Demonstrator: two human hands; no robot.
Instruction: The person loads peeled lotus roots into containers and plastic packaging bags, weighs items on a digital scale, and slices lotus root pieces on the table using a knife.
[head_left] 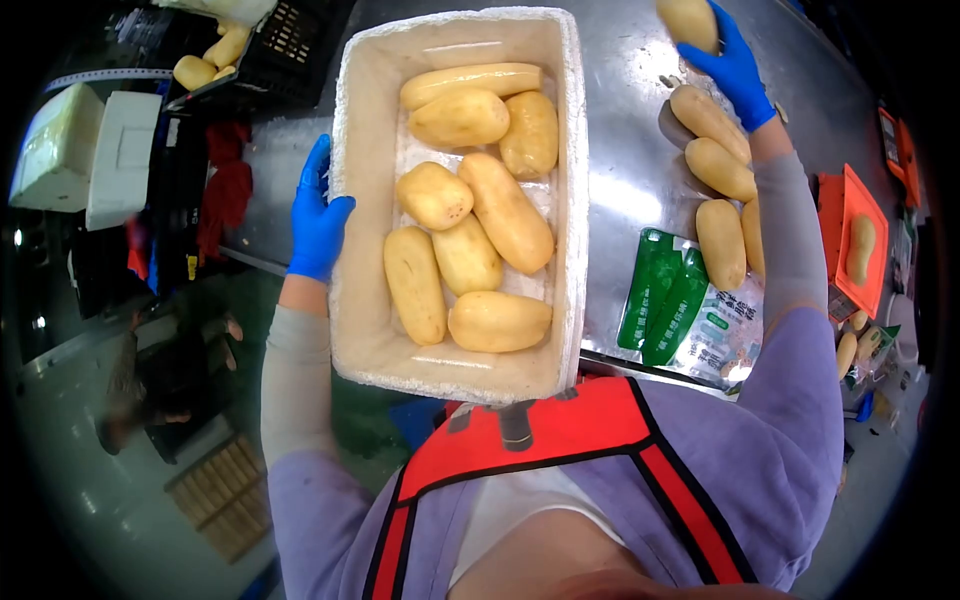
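Observation:
A white foam box [352,300] holds several pale yellow, oblong root vegetables [505,215] with smooth, wet-looking skin. At its left side, my left hand [318,230], in a blue glove, grips the wall, the thumb over the rim and the fingers along the outside. Far up at the right, my gloved right hand [738,75] is closed around another root vegetable [687,22], thumb and fingers on its right side. Below this hand several more root vegetables [720,168] lie on the metal table [625,130], partly behind my right forearm.
Green-and-white printed plastic bags [660,300] lie by the table's front edge. An orange scale or tray [850,240] with one root vegetable stands at far right. Upper left has a black crate [290,50], white foam boxes [122,160] and red gloves or cloth [225,190]. A blurred person [165,370] is at lower left.

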